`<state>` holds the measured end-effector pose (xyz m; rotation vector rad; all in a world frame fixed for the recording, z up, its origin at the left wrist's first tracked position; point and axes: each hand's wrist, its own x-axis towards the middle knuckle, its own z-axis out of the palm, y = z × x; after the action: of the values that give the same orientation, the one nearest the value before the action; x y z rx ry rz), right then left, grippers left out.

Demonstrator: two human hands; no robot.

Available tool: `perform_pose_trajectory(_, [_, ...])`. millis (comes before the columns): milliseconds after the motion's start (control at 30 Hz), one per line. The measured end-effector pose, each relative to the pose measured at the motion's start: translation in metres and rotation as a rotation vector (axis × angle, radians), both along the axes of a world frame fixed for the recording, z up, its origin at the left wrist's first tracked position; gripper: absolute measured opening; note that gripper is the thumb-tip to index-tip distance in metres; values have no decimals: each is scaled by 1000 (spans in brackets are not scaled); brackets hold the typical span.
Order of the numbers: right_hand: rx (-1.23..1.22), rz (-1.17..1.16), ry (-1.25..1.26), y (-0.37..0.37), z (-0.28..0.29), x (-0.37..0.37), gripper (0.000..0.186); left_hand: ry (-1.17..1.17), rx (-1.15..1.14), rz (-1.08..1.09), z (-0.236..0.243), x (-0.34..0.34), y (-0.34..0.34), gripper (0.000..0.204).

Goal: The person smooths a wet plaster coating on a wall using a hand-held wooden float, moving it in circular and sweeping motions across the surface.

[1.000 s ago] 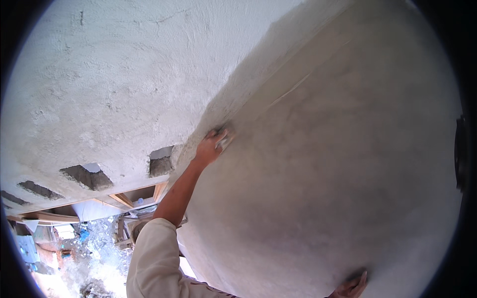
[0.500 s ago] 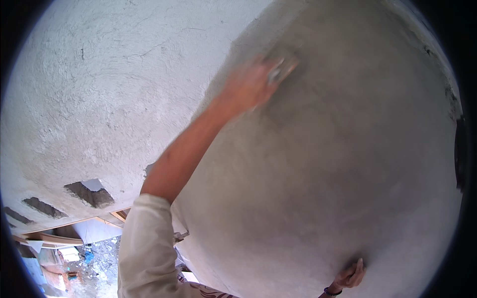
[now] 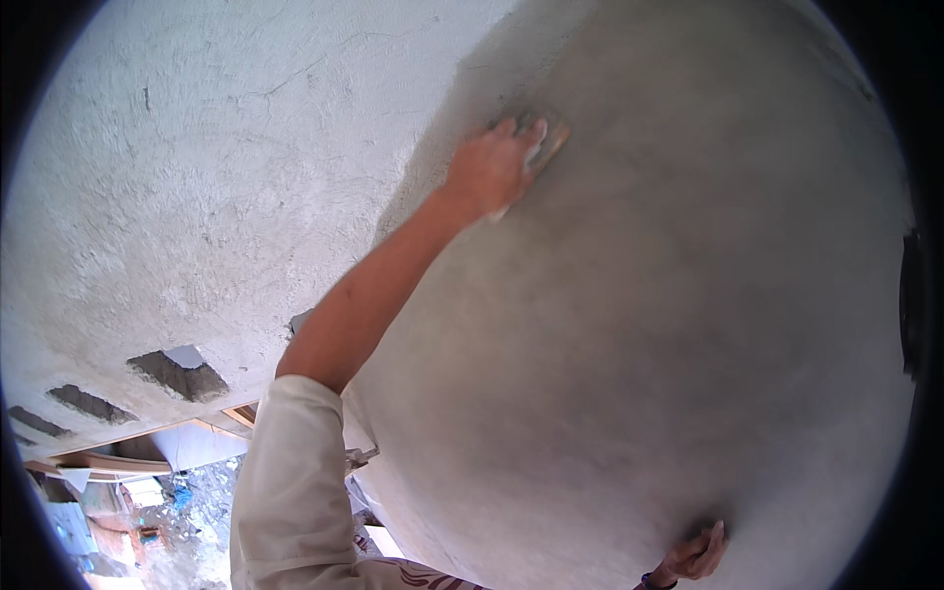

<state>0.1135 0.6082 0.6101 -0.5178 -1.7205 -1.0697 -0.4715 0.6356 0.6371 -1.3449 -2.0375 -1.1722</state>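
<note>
My left hand (image 3: 489, 169) reaches up across the wall, its fingers closed on a plastering trowel (image 3: 553, 147). The trowel lies against the damp grey plaster (image 3: 639, 295), close to its border with the paler, dry wall surface. Motion blurs the tool, and my hand hides most of its handle. Low on the right, my right hand (image 3: 694, 556), with a dark band at the wrist, is held at the plaster with bent fingers. A dark patch shows behind those fingers; I cannot tell whether it is a held thing or a shadow.
Rough whitish wall (image 3: 226, 177) spreads over the left side, with several rectangular openings (image 3: 179, 376) low in it. Beneath, at lower left, lies a littered floor (image 3: 202, 511) with boards and debris. A dark object (image 3: 911, 305) stands at the right edge.
My left hand and the trowel have moved a little down and left over the plaster. My right hand has stayed nearly in place, slightly lower in the picture.
</note>
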Motion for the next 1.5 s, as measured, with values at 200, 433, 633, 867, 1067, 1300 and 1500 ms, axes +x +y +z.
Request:
perform_pose_trajectory(200, [67,-87,-36,-8,6,-19,26,-84,-109,-1,-111,18,-10,69])
perform_pose_trajectory(433, [104,-70,-89,-11,15,-35,33,-167,-197,-62,-300,10,-19,66])
perform_pose_trajectory(633, [173,-98,-176,-12,16,-31,34,-435,-185,-77,-391,32,-58,64])
perform_pose_trajectory(867, [114,-152,-86,-4,4,-14,24,-144,97,-78,-69,20,-47,61])
perform_pose_trajectory(1067, [6,-106,-14,3,-6,7,24,22,244,-80,89,-15,-17,48])
perform_pose_trajectory(1300, [118,-133,-48,-8,6,-22,24,-41,0,-101,77,-15,-2,47])
perform_pose_trajectory(1500, [102,-160,-57,-13,8,-32,32,-115,22,-6,-64,-9,-2,60])
